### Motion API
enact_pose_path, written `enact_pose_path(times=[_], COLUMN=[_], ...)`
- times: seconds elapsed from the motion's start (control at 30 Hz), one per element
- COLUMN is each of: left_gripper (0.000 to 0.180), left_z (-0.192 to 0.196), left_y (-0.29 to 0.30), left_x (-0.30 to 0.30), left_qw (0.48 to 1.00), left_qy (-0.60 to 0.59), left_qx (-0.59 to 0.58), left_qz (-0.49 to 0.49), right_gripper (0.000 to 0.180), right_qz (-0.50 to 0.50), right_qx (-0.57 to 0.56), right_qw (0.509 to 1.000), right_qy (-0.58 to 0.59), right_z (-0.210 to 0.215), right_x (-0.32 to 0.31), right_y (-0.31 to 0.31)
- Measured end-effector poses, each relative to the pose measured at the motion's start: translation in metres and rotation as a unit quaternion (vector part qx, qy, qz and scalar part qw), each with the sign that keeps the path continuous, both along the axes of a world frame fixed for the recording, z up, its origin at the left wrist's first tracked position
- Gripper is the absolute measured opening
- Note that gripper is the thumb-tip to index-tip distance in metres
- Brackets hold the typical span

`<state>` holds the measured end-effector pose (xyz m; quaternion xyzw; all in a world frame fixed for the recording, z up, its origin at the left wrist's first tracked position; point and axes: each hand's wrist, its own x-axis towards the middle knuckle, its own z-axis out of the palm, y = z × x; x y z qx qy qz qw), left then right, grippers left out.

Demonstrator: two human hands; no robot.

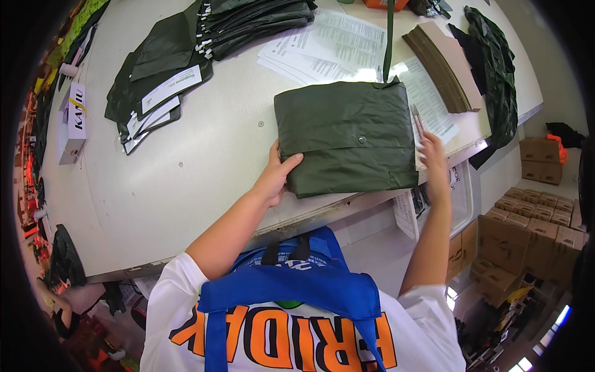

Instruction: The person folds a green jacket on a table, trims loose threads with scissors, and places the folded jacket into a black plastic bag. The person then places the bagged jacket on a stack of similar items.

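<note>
A dark green folded fabric pouch (347, 133) with a round snap on its flap lies flat near the table's front edge. My left hand (277, 173) grips its lower left edge, thumb on top and the other fingers along the side, partly hidden. A dark green strap (388, 43) runs from the pouch's top right corner toward the far side. Just beyond the pouch's right edge, my right hand (434, 155) has curled fingers around a small pointed tool (416, 118) with a pinkish handle. Its tip rests over printed sheets (427, 93); its exact kind is unclear.
Dark folded pouches (254, 25) are stacked at the far side, with tagged ones (161, 80) to their left. A cardboard stack (443, 65) and black plastic (496, 74) lie far right. A white box (73, 124) stands left. Below the right edge are a white basket (468, 198) and cartons (520, 242).
</note>
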<state>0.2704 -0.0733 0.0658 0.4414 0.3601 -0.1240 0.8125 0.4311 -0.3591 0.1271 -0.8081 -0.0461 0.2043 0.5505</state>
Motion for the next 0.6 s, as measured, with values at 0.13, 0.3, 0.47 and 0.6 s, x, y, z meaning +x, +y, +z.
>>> enact_pose_path(times=[0.13,0.3,0.47,0.6], left_gripper=[0.078,0.089,0.116,0.120], left_z=[-0.036,-0.043,-0.031,-0.012], left_y=[0.025,0.042,0.018,0.006], left_x=[-0.011,-0.036,-0.054,-0.071], left_qw=[0.989,0.905,0.836,0.954], left_qy=[-0.040,-0.186,-0.282,-0.196], left_qx=[-0.144,-0.369,-0.426,-0.160], left_qz=[0.023,0.099,0.199,0.160], right_gripper=[0.067,0.069,0.068,0.059], right_qz=[0.015,-0.018,-0.072,-0.101], right_qx=[0.007,0.142,0.250,0.256], right_qw=[0.995,0.960,0.892,0.915], right_qy=[0.097,0.242,0.370,0.296], right_z=[-0.066,-0.049,-0.073,-0.068], right_x=[0.023,-0.020,-0.061,-0.121], right_y=[0.043,0.095,0.118,0.158])
